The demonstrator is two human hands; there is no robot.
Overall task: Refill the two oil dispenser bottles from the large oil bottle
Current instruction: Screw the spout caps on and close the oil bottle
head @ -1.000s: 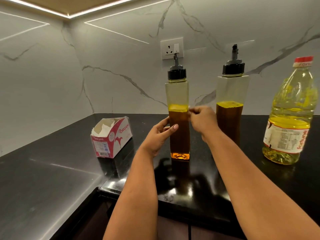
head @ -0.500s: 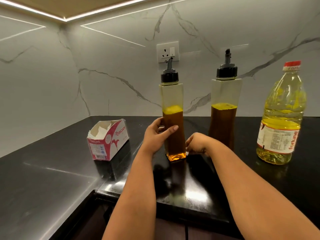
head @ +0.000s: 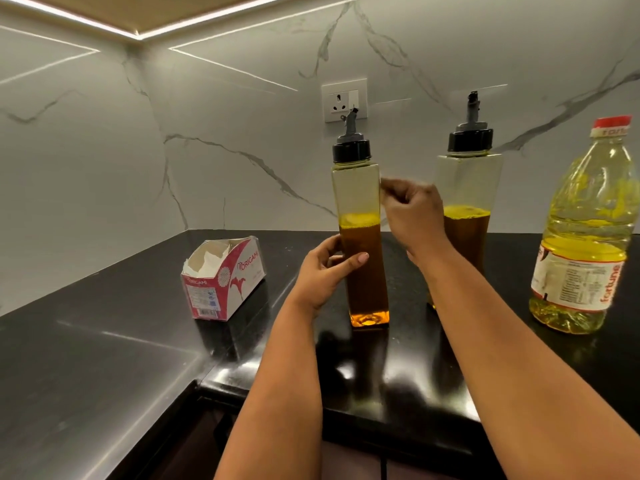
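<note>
On the black counter (head: 104, 358) stand two tall oil dispensers with black caps and grey spouts, both upright and both about half full of dark brown oil with a yellow layer on top. The left hand (head: 323, 271) holds the nearer dispenser (head: 362, 244) around its middle, the thumb on the front and the other fingers behind the glass. The right hand (head: 410, 216) is raised just beside the upper, empty part of this same dispenser; its fingers are curled in and the fingertips are pressed together at the glass edge (the hand is a little blurred, so I cannot tell if they pinch something small or only touch the bottle). The second dispenser (head: 467, 188) stands behind the right wrist, partly hidden by it. Far to the right stands the large oil bottle (head: 585, 251), with pale yellow oil, a red cap still on and a white label. To the left lies an open red and white tissue box (head: 225, 282). A white wall socket (head: 341, 98) is on the marble wall behind.
</note>
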